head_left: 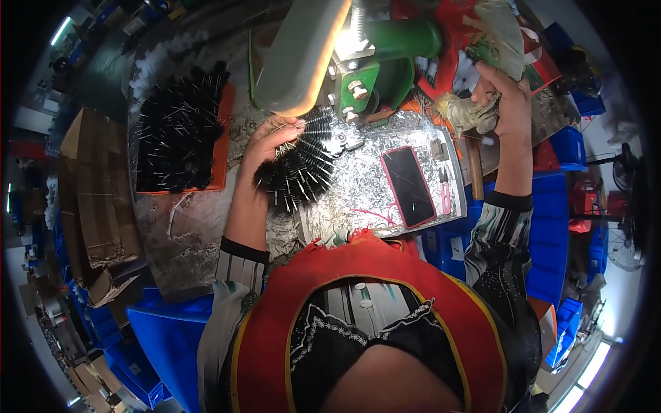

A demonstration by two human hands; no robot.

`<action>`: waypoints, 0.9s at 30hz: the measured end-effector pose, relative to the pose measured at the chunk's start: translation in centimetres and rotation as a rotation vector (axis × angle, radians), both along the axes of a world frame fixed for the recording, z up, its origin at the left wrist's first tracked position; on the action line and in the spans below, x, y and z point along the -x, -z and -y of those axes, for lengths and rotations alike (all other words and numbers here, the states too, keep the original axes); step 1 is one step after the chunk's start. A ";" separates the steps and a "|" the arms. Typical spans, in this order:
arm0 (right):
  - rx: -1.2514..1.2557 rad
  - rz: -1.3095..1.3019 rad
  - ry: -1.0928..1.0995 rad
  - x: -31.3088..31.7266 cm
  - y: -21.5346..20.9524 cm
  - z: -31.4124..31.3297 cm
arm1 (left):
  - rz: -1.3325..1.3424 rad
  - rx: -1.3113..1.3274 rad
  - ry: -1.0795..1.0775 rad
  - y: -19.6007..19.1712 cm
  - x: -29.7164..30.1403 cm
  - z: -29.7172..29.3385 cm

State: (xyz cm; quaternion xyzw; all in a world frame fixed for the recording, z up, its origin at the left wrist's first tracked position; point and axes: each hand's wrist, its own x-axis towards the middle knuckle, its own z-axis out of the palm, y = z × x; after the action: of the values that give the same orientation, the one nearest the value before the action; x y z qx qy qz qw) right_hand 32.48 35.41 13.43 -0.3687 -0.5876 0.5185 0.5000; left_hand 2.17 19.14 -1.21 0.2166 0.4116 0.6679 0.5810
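Note:
My left hand (275, 134) is closed round a fanned bunch of small black wire brushes (296, 172), their thin metal stems gathered between thumb and fingers. The bunch hangs just under a bright lamp (299, 62), beside the green machine (358, 86). Over at the upper right, my right hand (508, 100) has its fingers bent at a red machine part (447, 51). Pale, crumpled wrapping (471, 113) lies against those fingers. What they grip is hidden.
An orange bin (226, 138) heaped with black brushes stands at the left. Before me, a shallow tray (330, 220) holds metal bits, a red-edged phone (410, 186) and a pink-handled tool (445, 193). A wooden handle (475, 168) lies right of it. Blue bins (547, 227) flank me.

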 end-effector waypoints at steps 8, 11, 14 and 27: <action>-0.063 -0.224 -0.037 -0.4 5.1 -0.1 | 0.016 0.017 -0.025 -1.0 -0.6 0.0; 0.005 0.033 0.085 -0.3 2.8 -0.2 | 0.020 0.013 -0.020 -0.7 -0.2 0.0; 0.086 0.098 0.010 -0.2 -0.9 -0.5 | 0.015 0.015 -0.023 -0.4 -0.1 -0.2; -0.114 -0.317 -0.054 -0.7 8.5 -1.3 | 0.009 0.035 -0.070 -1.0 0.2 -0.4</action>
State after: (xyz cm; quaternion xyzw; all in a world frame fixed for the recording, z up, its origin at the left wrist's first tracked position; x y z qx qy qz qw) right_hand 33.22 36.69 4.89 -0.2374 -0.5393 0.5494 0.5924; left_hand 1.98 19.58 -0.23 0.1886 0.4279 0.6815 0.5629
